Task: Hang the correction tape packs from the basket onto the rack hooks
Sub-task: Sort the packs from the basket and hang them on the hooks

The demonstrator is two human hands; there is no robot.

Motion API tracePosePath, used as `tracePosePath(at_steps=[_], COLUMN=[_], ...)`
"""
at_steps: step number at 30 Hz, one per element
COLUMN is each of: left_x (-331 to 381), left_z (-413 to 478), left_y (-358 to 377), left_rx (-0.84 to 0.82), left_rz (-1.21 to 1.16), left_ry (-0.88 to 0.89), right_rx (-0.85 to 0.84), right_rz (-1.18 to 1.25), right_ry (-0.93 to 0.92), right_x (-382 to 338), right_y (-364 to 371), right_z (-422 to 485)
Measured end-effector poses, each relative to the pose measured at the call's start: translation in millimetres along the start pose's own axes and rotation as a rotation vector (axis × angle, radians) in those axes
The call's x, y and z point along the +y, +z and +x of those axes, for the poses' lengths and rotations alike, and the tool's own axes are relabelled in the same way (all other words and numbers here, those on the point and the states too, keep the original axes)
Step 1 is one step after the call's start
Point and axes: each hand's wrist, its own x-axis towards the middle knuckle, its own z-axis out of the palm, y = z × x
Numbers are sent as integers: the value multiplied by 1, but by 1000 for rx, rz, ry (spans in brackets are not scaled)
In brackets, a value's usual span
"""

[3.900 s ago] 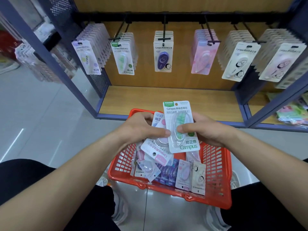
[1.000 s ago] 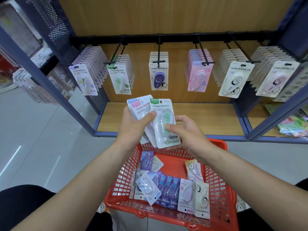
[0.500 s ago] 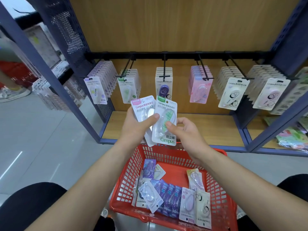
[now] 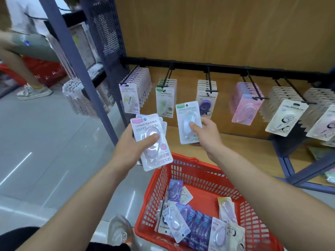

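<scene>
Correction tape packs (image 4: 174, 221) lie loose in the bottom of the red basket (image 4: 204, 180) right below me, purple, white and cream cards overlapping, most of them toward its near side. Just left of the basket I can see a pale shoe (image 4: 117, 230) on the grey floor (image 4: 45, 142).

Coming up from there, my left hand (image 4: 130, 147) grips a fanned stack (image 4: 152, 142) of several packs. The thumb presses across the clear blister of the front one, which has a pink header, and the fingers are behind. That stack hangs above the basket's far left corner.

My right hand (image 4: 208, 134) is higher and farther out, pinching a single green-topped pack (image 4: 188, 122), thumb on the blister, fingers behind the card. The pack stands nearly upright in the air in front of the rack, not on any hook.

Beyond it the black rail (image 4: 226, 67) carries the hooks (image 4: 253, 89), each loaded. There's a lilac row (image 4: 129, 100) at far left, then a green row (image 4: 165, 102), a purple row (image 4: 206, 102), a pink row (image 4: 244, 107), and white cartoon cards (image 4: 282, 116) to the right. My held pack sits between the green row and the purple row, just beside both.

Under the rows runs the wooden shelf (image 4: 244, 147). Away at far left, another person's leg (image 4: 20, 69) stands by a second basket (image 4: 45, 69).
</scene>
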Motion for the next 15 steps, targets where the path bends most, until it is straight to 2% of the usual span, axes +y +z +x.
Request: tracePosePath(at_steps=[8,15], left_x=[-15,-11], left_z=[6,15], left_y=[-28,-21], left_rx=[27,21], left_rz=[-47,-59], left_ry=[-19,-16], right_rx=[-65,-23], right_rz=[-35,20], right_ry=[-33,-1], right_x=[-6,2], right_y=[69,84], right_z=[69,81])
